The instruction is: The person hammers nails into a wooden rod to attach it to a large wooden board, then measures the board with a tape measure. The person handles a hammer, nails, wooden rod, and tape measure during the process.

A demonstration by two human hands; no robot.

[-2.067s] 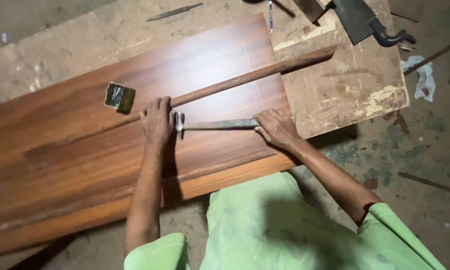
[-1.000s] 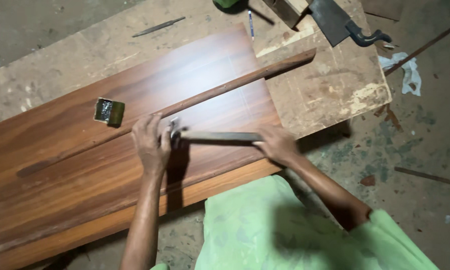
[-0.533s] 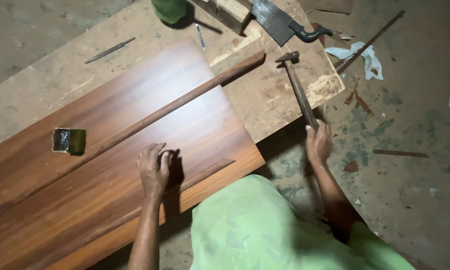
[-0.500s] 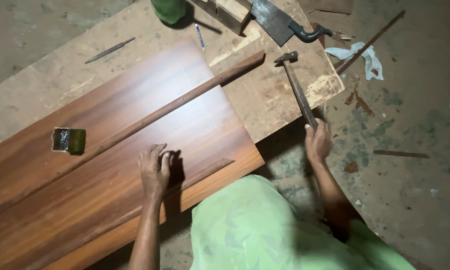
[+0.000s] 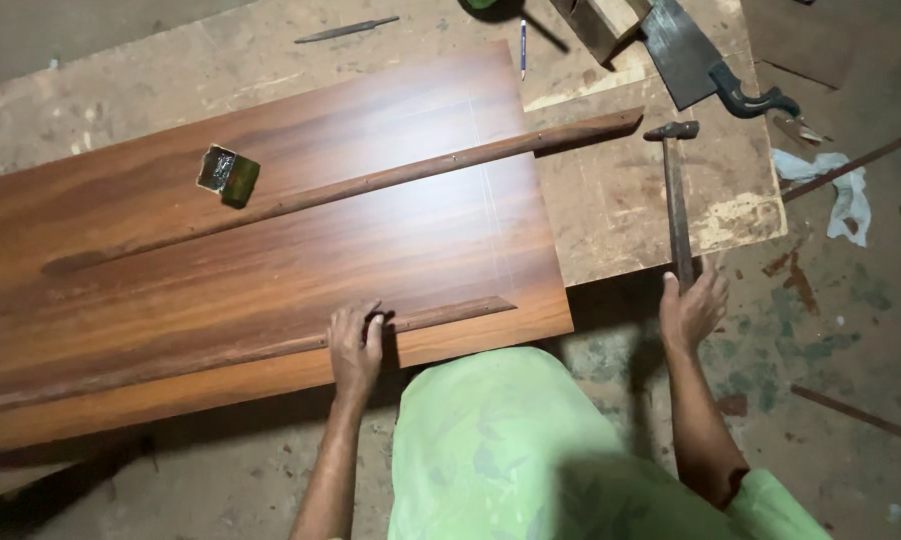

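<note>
Lying head-away on the workbench (image 5: 660, 215), the hammer (image 5: 675, 195) touches loosely open right-hand fingers (image 5: 692, 300), ungripped.

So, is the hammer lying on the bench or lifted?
Lying flat: the hammer rests on the workbench, and the open right hand is at its handle end.

green thing (image 5: 485, 4) chopped off by the top edge, can't tell what it is, small box (image 5: 227, 175) contents too tiny to make out, strip (image 5: 270, 347) partly under left hand (image 5: 355, 345), board (image 5: 270, 250) runs off left
</note>
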